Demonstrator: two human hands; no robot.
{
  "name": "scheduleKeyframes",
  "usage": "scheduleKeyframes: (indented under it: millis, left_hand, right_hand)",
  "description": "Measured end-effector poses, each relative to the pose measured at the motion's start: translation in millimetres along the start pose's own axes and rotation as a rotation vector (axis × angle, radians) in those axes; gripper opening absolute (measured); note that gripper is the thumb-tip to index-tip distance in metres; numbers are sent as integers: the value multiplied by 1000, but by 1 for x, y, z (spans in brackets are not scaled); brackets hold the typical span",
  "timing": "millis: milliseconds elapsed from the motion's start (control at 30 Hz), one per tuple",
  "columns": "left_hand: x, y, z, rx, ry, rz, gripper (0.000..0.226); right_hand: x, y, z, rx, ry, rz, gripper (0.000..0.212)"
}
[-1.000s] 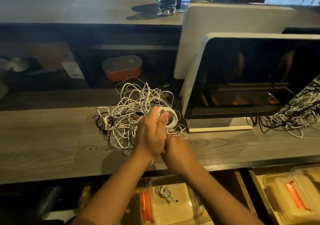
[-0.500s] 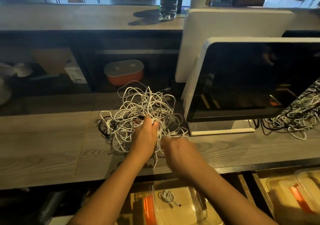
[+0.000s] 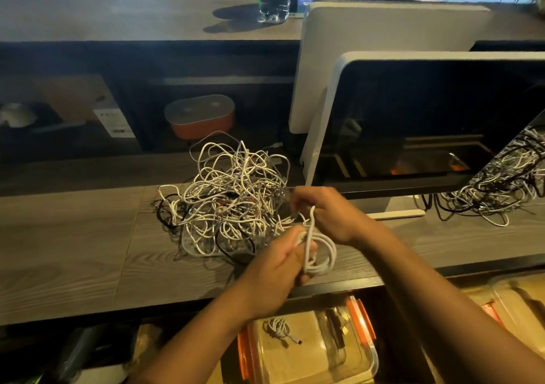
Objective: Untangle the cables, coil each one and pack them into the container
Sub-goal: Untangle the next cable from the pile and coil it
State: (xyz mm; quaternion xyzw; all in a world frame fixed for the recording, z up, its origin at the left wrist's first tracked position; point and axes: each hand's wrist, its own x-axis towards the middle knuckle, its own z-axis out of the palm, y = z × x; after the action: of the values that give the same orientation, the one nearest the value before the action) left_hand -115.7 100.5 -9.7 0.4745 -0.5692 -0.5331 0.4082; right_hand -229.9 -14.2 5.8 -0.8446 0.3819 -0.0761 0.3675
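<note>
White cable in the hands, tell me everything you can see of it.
The white cable is thin and rubbery-looking, wound into several loose loops. The left hand grips the bundle, holding it above the wooden counter near its front edge. One strand rises to the right hand, which pinches it. Its plugs are hidden. The tangled pile lies just behind.

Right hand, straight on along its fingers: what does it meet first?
The right hand, pinching the white cable, points left toward the tangled cable pile. That pile is probably first, just ahead of it, though depth is unclear.
</note>
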Motion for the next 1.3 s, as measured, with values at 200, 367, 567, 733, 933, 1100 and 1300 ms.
scheduleKeyframes:
  millis: [200, 367, 567, 733, 933, 1100, 1300]
  left_hand:
    - [8, -2, -20, -193, 320, 14, 23]
    - [14, -34, -35, -64, 665, -97, 29]
    - [20, -48, -33, 301, 811, -283, 17]
    - [13, -57, -26, 385, 724, -223, 10]
    - [7, -55, -1, 282, 664, -158, 11]
    - [20, -54, 0, 238, 721, -293, 9]
    - [31, -65, 0, -90, 790, -468, 17]
  right_hand:
    - [-7, 1, 59, 189, -45, 57, 10]
    - [-21, -11, 87, 240, 33, 26, 9]
    - [-25, -14, 100, 26, 61, -55, 15]
    - [-26, -10, 76, -5, 222, -77, 22]
    - [-24, -13, 72, 634, 440, 87, 22]
    - [-25, -16, 73, 922, 359, 194, 25]
    - [-19, -10, 78, 1011, 198, 233, 12]
